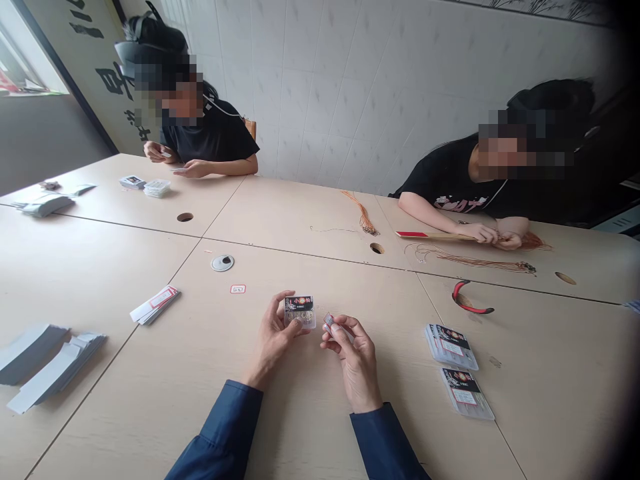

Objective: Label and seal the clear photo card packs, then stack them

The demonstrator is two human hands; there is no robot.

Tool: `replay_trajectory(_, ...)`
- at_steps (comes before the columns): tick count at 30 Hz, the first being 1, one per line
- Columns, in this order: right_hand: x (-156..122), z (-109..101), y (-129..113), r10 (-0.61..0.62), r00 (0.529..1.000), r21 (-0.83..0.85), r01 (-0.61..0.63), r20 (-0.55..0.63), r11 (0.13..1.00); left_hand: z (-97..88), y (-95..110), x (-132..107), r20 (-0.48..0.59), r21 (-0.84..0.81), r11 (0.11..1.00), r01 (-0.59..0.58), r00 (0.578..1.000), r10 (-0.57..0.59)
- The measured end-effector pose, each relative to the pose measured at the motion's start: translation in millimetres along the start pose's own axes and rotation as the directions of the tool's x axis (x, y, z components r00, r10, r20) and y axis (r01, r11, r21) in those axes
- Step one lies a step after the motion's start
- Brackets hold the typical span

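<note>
My left hand (279, 337) grips a small clear plastic box (301, 311) by its left side, thumb across the front. The box has a black printed card at its top and small metal pieces, like fishing hooks, below. Just right of it, my right hand (351, 353) pinches a small label sticker (329, 323) with a red edge between thumb and fingers. The sticker and the box are apart. Beyond my left hand, a red-bordered label (238, 289) lies flat on the table.
Stacked boxes (453, 347) and another box (467, 393) lie at right, near red-handled pliers (470, 300). Paper strips (155, 305) and larger strip piles (57, 370) lie left. Across the table (200, 347), one person (210, 137) handles small items; another (450, 173) handles copper-coloured strands (480, 261).
</note>
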State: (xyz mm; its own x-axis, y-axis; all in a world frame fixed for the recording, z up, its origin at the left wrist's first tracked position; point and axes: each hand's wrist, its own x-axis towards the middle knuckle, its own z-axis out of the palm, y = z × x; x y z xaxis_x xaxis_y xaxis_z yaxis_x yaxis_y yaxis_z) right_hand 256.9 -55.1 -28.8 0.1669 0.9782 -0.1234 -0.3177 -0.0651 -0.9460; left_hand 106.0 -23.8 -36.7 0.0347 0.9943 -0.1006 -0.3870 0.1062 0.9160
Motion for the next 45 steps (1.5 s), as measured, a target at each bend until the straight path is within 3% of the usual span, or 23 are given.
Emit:
replay_trajectory(34, 1.9, 0.4, 1.3, -0.009, 1.000, 0.002, 0.009, 0.005, 1.000, -0.3, 1.6, -2.1, 0.004, -0.012, 1.000, 0.000, 1.000, 0.000)
replay_trajectory(45, 1.8, -1.1, 3.1, -0.004, 1.000, 0.007, 0.004, 0.015, 1.000, -1.4, 9.6, -4.5, -0.034, -0.104, 0.992, 0.074, 0.996, -0.078)
